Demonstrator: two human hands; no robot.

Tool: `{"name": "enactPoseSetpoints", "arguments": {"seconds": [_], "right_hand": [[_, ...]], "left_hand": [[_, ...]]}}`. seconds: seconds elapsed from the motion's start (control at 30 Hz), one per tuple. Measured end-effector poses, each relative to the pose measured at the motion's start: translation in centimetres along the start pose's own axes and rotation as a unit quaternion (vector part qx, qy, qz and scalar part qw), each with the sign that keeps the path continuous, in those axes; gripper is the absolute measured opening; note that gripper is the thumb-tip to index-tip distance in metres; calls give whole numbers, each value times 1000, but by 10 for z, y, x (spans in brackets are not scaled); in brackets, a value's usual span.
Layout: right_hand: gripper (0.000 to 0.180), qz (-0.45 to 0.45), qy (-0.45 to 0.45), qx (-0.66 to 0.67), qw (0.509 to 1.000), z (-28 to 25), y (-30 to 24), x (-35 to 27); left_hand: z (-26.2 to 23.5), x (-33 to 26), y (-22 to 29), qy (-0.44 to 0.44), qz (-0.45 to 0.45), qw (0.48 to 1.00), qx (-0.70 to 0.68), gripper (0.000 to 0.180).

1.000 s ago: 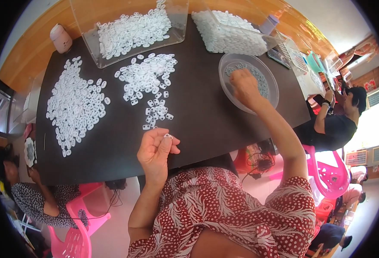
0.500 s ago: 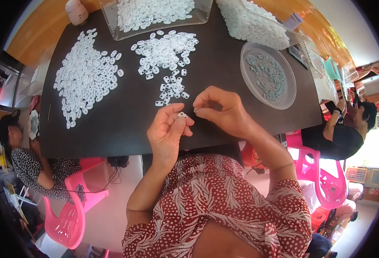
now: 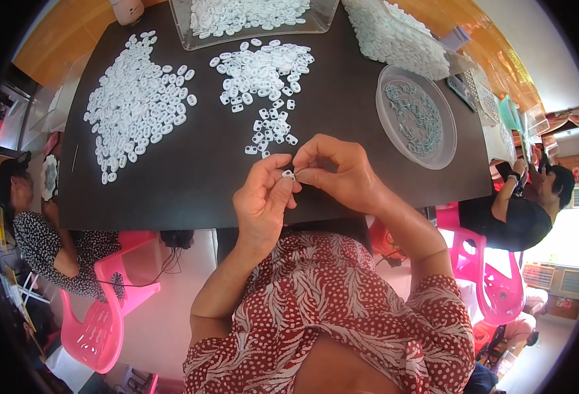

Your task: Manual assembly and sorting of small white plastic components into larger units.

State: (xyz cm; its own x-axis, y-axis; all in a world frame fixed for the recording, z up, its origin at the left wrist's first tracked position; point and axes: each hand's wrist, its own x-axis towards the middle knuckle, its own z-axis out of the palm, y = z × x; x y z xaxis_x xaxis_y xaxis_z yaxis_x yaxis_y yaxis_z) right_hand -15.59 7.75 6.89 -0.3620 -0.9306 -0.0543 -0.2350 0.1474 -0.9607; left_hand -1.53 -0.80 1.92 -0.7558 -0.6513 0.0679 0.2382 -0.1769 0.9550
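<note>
Between its thumb and fingers, my left hand pinches a small white plastic piece. My right hand meets it there, thumb and forefinger pressed together at the piece's edge; whatever lies between those fingertips is too small to make out. Just beyond the hands is a little group of loose white pieces with square holes. Farther back spreads a pile of similar white pieces. A larger heap of white oval pieces covers the table's left side. Small grey-green parts lie in a round clear dish on the right.
At the far edge stands a clear bin of white pieces. A clear bag of white pieces is right of it. A phone lies behind the dish. People sit at left and right, beside pink chairs.
My right fingers have come in against the white piece in my left hand; before, a small gap separated them. The view has shifted slightly.
</note>
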Motion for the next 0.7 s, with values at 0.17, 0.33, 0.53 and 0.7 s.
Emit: {"name": "enactPoseSetpoints", "arguments": {"seconds": [0.17, 0.33, 0.53, 0.7], "right_hand": [[11, -9, 0, 2, 1000, 1, 3, 0], [9, -7, -5, 2, 1000, 3, 0, -1], [9, -17, 1, -6, 1000, 9, 7, -2], [9, -32, 22, -21, 999, 15, 11, -1]], "left_hand": [[-1, -1, 0, -1, 0, 1000, 20, 25], [-2, -1, 3, -13, 20, 995, 96, 25], [-1, -3, 2, -22, 29, 992, 125, 24], [-3, -4, -2, -3, 25, 994, 108, 26]]}}
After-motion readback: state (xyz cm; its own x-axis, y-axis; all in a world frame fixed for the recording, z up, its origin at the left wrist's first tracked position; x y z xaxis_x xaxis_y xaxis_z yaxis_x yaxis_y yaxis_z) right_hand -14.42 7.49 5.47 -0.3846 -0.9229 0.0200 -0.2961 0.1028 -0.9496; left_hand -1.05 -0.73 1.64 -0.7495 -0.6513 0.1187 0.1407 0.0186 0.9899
